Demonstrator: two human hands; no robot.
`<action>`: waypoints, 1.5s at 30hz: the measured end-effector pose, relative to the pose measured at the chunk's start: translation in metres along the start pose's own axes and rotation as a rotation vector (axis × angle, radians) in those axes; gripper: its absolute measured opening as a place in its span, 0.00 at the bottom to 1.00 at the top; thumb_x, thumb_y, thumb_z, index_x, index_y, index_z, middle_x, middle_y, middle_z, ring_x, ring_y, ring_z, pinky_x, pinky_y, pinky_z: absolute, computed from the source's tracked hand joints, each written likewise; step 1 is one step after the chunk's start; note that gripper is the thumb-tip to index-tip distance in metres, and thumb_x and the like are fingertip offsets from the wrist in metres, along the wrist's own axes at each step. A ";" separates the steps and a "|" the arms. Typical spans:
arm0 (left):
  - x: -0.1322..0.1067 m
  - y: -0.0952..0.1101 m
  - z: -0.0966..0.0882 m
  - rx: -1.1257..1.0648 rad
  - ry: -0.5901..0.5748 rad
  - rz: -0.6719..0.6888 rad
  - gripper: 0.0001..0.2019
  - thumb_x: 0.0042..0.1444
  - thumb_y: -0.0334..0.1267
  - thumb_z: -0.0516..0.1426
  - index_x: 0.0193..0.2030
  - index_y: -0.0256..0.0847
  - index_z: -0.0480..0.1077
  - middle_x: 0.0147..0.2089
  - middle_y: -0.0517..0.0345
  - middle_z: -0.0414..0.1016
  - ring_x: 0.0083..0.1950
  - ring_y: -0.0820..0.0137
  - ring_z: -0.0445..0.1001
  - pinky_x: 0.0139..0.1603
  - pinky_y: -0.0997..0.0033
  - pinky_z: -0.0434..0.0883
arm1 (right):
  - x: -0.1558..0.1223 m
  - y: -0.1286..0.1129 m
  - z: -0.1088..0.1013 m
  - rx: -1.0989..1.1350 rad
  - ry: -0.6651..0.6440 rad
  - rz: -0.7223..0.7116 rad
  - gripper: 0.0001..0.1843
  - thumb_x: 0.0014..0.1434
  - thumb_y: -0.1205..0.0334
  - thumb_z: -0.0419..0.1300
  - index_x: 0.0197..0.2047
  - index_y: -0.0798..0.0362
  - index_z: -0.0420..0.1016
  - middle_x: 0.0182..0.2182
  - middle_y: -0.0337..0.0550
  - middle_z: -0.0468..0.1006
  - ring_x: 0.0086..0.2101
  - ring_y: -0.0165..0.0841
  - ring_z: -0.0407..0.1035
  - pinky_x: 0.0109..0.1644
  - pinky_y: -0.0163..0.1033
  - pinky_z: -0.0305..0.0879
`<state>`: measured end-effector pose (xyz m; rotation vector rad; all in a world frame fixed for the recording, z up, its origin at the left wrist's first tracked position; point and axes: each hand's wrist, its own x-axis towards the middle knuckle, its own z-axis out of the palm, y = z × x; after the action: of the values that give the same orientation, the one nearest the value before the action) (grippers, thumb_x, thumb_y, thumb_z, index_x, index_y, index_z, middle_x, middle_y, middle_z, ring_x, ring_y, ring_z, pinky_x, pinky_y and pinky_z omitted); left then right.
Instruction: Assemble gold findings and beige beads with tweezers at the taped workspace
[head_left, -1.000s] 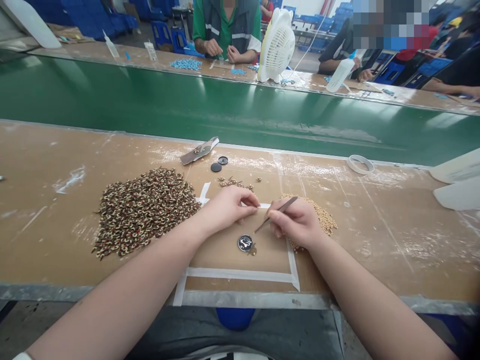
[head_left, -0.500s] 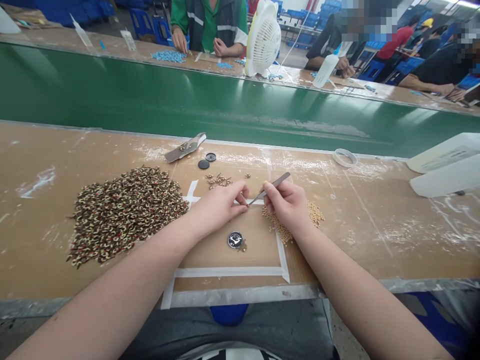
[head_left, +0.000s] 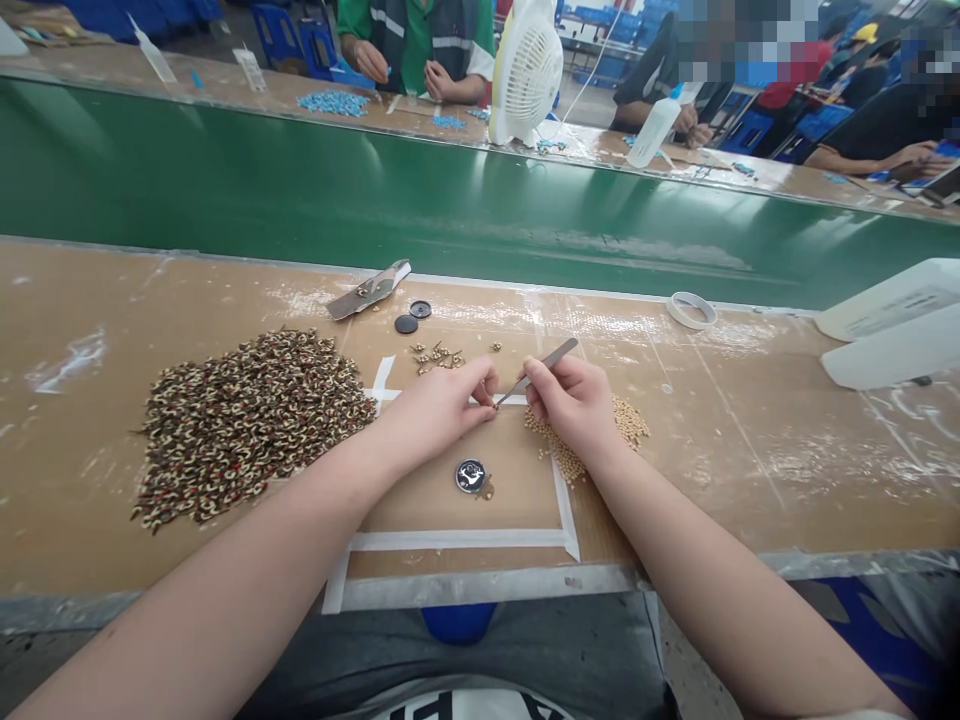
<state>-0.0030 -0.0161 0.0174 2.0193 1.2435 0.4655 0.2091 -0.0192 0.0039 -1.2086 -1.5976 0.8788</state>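
Observation:
My left hand (head_left: 457, 398) pinches a tiny piece at its fingertips, too small to make out. In my right hand (head_left: 574, 405) is a pair of metal tweezers (head_left: 551, 356), the tips meeting that piece. Below my hands a small round dish of dark, glossy liquid (head_left: 471, 476) stands on the table. Under and beside my right hand spreads a pile of small tan beads (head_left: 631, 422). A big heap of small brown-and-cream pieces with red spots (head_left: 247, 425) lies left of my left hand. Several similar small pieces (head_left: 439, 356) are scattered just beyond it.
Behind the scattered pieces lie two dark round lids (head_left: 406, 324) and a folded strip (head_left: 369, 291). A tape roll (head_left: 691, 310) and white plastic bottles (head_left: 892, 345) are at the right. Across the green belt (head_left: 300, 185), people work near a fan (head_left: 527, 75).
My hands and the tweezers stay almost in place, tips still at the tiny piece. The view has shifted slightly. Across the belt, a person's hand has lifted from the blue pieces.

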 end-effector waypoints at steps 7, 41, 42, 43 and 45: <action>-0.001 0.003 0.000 -0.003 0.013 0.003 0.06 0.62 0.35 0.61 0.41 0.46 0.66 0.42 0.62 0.82 0.44 0.63 0.79 0.43 0.63 0.69 | -0.001 0.000 -0.001 -0.060 -0.022 -0.039 0.26 0.70 0.47 0.61 0.22 0.51 0.72 0.15 0.35 0.70 0.18 0.27 0.62 0.24 0.37 0.58; 0.002 0.006 -0.003 -0.444 0.085 -0.179 0.08 0.58 0.39 0.66 0.43 0.40 0.80 0.37 0.54 0.84 0.24 0.75 0.74 0.26 0.71 0.73 | -0.001 0.005 -0.009 0.056 0.068 0.002 0.19 0.67 0.47 0.65 0.29 0.51 0.79 0.19 0.36 0.76 0.18 0.27 0.68 0.23 0.36 0.63; 0.002 0.007 -0.003 -0.451 0.087 -0.183 0.08 0.58 0.39 0.66 0.43 0.40 0.80 0.37 0.54 0.84 0.24 0.75 0.74 0.25 0.71 0.72 | -0.001 0.004 -0.009 0.064 0.069 0.002 0.19 0.67 0.47 0.65 0.30 0.51 0.79 0.19 0.36 0.76 0.18 0.27 0.68 0.23 0.36 0.63; 0.002 0.007 -0.003 -0.455 0.088 -0.187 0.08 0.58 0.39 0.66 0.42 0.40 0.80 0.36 0.54 0.84 0.24 0.74 0.74 0.25 0.71 0.72 | -0.001 0.004 -0.010 0.068 0.071 0.003 0.20 0.67 0.47 0.65 0.30 0.52 0.79 0.19 0.36 0.76 0.18 0.27 0.68 0.23 0.36 0.64; 0.002 0.008 -0.004 -0.457 0.092 -0.193 0.08 0.57 0.39 0.67 0.42 0.40 0.81 0.35 0.55 0.84 0.24 0.74 0.75 0.25 0.71 0.73 | -0.001 0.003 -0.010 0.066 0.071 0.006 0.20 0.67 0.47 0.65 0.30 0.52 0.79 0.19 0.36 0.76 0.18 0.27 0.68 0.23 0.35 0.64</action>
<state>0.0003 -0.0154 0.0253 1.4946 1.2393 0.6843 0.2195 -0.0188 0.0040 -1.1856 -1.4975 0.8759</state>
